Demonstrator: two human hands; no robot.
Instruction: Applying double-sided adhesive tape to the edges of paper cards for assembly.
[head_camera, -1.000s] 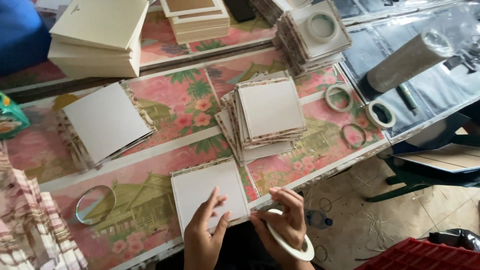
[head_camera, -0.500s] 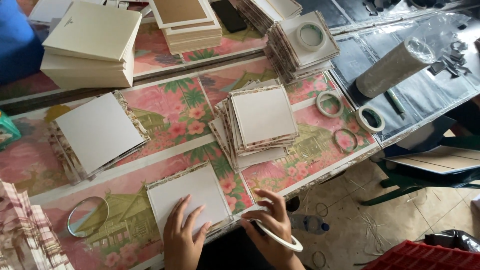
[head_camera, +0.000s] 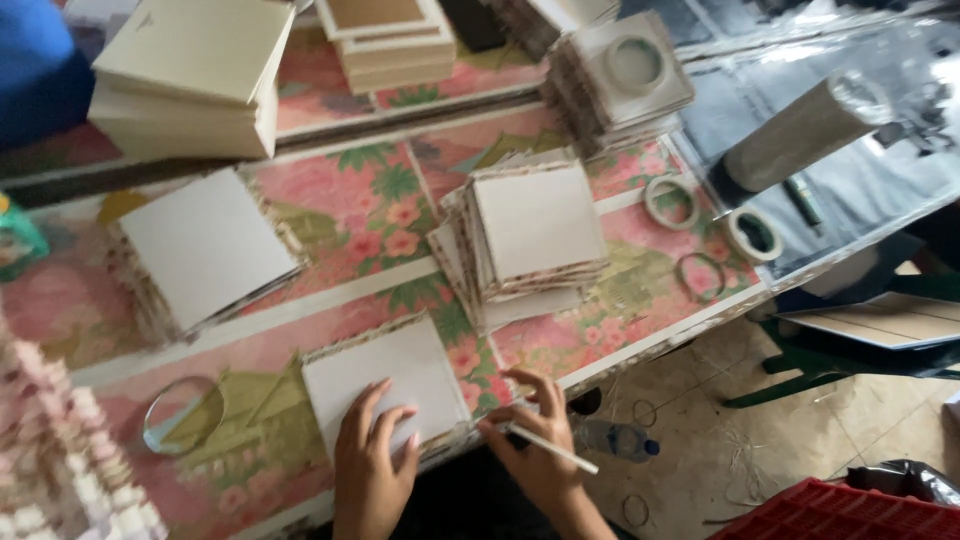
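A white square card (head_camera: 385, 375) with a patterned border lies at the near edge of the floral-covered table (head_camera: 350, 225). My left hand (head_camera: 372, 470) rests flat on the card's near side, fingers spread. My right hand (head_camera: 535, 440) is at the card's right corner and holds a white tape roll (head_camera: 565, 455), seen edge-on. A thin strip seems to run from the roll to the card's edge.
Stacks of similar square cards stand at centre (head_camera: 535, 225) and left (head_camera: 205, 245), with taller cream stacks (head_camera: 190, 75) behind. Tape rolls (head_camera: 672, 200) lie at the right by a film tube (head_camera: 800, 130). A clear ring (head_camera: 180, 415) lies left. Below are a bottle (head_camera: 615, 440) and a red crate (head_camera: 840, 510).
My right hand has brought the tape roll in from the right to the card's right corner and turned it edge-on. My left hand stays pressed on the card.
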